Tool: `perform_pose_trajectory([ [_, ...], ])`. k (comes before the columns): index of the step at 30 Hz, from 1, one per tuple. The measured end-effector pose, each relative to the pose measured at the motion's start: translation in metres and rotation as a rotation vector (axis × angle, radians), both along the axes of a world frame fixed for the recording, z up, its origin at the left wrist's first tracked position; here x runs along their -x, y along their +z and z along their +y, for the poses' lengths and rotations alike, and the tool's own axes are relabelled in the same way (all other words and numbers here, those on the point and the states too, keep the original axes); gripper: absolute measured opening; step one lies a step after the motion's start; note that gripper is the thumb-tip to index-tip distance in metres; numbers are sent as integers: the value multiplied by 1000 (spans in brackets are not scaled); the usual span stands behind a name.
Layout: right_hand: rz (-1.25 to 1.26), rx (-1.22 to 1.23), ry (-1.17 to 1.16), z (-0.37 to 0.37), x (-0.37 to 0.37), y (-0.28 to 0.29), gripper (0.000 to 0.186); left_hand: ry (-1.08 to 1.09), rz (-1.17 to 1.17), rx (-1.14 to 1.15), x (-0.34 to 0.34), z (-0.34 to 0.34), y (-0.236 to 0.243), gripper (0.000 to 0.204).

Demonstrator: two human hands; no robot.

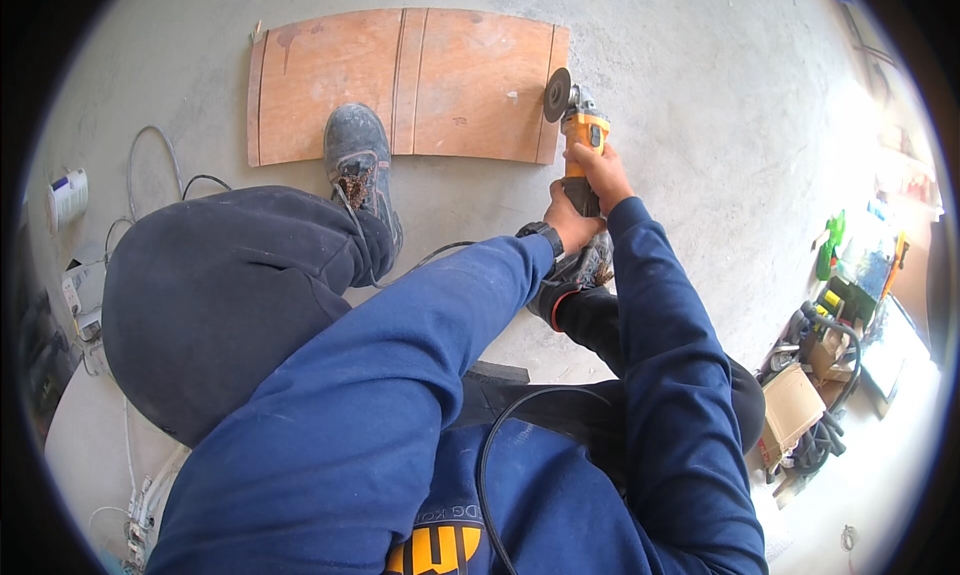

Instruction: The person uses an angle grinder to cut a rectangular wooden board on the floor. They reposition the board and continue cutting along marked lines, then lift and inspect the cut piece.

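Grips the dark rear of a yellow-and-black angle grinder (584, 133) with the left hand (573, 223) and its yellow body with the right hand (604, 173), holding the disc (556, 97) at the right edge of a wooden board (480, 85) on a scuffed grey floor (700, 105). Plants a dusty shoe (358, 155) across the board's near edge. Shares the room with cardboard boxes (792, 407) toward the floor's right edge, a white can (69, 197) toward its left.

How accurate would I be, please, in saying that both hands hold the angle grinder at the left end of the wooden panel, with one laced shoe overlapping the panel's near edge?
Not the left end: the head view shows both hands holding the angle grinder at the right end of the wooden panel, with one laced shoe overlapping its near edge.
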State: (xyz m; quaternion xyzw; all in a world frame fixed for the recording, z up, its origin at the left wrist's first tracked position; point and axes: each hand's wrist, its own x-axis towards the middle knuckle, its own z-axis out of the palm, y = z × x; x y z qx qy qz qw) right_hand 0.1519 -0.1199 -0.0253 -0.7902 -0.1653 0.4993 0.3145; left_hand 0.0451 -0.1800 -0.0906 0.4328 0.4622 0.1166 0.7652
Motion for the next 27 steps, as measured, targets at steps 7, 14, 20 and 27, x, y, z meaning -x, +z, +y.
perform_pose_trajectory([
  [7, 1, 10, -12, -3, -1, -6, 40, -26, -16, 32, 1, -4, -9, 112],
  [14, -35, 26, 11, -5, -1, -10, 41, 3, -15, 32, 4, -6, -5, 105],
  [20, -38, 39, 7, -6, 0, -10, 42, 22, -3, 41, 8, -7, 1, 92],
  [27, 11, 25, 0, -6, 2, -7, 43, 39, -2, 56, 8, -6, 4, 77],
])
